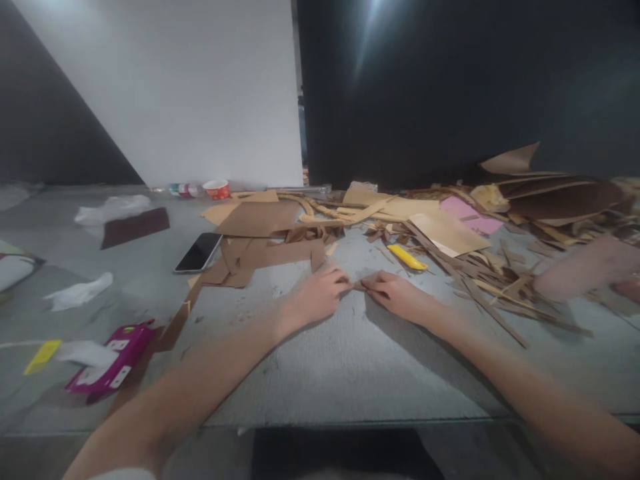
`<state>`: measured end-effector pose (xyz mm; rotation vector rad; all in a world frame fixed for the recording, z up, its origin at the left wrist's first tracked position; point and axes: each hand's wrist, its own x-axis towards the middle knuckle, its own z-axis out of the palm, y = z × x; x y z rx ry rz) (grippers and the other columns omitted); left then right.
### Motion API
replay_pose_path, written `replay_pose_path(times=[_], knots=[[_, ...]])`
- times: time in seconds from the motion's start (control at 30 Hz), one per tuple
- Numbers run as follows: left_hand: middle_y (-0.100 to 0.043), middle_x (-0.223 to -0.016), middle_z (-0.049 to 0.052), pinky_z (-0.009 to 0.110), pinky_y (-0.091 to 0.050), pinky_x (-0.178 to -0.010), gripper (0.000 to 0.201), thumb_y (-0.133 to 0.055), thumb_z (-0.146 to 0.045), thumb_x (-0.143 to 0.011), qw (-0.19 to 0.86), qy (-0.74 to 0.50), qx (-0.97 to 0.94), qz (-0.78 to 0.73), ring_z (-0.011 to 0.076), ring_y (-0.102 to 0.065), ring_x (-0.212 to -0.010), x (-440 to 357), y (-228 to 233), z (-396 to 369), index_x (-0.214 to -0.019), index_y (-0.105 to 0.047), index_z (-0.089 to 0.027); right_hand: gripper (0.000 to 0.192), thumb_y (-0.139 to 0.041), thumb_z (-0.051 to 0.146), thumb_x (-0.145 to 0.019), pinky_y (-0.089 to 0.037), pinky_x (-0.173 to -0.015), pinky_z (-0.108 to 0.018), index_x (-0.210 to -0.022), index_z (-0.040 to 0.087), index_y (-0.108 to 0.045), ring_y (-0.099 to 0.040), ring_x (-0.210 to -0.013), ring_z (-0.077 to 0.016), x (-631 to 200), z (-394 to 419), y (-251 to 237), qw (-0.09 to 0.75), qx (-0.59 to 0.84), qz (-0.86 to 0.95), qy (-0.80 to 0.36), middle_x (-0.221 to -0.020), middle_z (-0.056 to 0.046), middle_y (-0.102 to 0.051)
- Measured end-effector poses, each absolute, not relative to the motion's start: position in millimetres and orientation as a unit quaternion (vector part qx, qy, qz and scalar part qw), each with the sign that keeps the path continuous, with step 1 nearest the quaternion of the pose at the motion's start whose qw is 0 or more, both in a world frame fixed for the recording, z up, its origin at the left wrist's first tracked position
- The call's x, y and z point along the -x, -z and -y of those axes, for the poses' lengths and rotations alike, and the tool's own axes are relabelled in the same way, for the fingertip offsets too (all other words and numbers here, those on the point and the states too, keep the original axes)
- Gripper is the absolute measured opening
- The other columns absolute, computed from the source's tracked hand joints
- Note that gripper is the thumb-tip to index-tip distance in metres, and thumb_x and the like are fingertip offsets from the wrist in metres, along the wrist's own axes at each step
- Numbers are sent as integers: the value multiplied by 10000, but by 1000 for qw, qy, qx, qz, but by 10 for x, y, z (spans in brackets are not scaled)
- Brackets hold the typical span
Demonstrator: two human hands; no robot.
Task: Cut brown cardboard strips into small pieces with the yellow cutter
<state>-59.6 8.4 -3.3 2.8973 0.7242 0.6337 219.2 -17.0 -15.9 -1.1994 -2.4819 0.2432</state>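
A small brown strip (359, 285) spans the gap between my hands, just above the grey tabletop (340, 360). Its left end is pinched in the closed fingers of my left hand (323, 293). My right hand (395, 293) grips the other end between thumb and fingers, knuckles up. Just beyond my right hand lies a yellow cutter-like tool (407, 257). Flat brown sheets and offcuts (280, 253) spread out past my left hand. Part of the strip is hidden under the fingertips.
Narrow brown scraps (493, 293) pile up on the right, with a pink sheet (470, 215) behind. A blurred shape (585, 267) reaches in at the right edge. On the left lie a phone (199, 253), a magenta box (113, 363), crumpled tissue (80, 292) and a red cup (216, 190).
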Motion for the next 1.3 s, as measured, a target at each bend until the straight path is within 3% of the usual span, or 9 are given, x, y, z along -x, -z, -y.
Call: replay_pose_path(times=[0.77,0.97,1.3], knots=[[-698,-1096,177,478,-523,-1034,271,-562,-58,-920,-90,-113,-947,-289,347,-612,-1195,377,2,145,-1087,-771,-95,362,-545,257,-1100,-594,-1040,-432,-1364,200,-786,-747,-1112,-274,-2174,197,129,182,443,873,-93,-1176,-140,-750],[-688,-1246,191,496,-513,-1075,492,-575,-73,-884,-79,-116,-960,-243,351,-602,-1260,358,-17,215,-1371,-643,-76,351,-512,283,-1128,-592,-1020,-430,-1283,201,-816,-738,-1081,-270,-2152,224,90,179,430,879,-100,-1144,-142,-749],[-700,-1215,195,451,-519,-999,340,-580,-95,-931,-115,-71,-959,-251,337,-610,-1130,232,-47,320,-1246,-704,-64,325,-515,289,-1123,-588,-956,-385,-1224,215,-815,-730,-1043,-259,-2123,272,7,157,434,884,-78,-1090,-132,-742]])
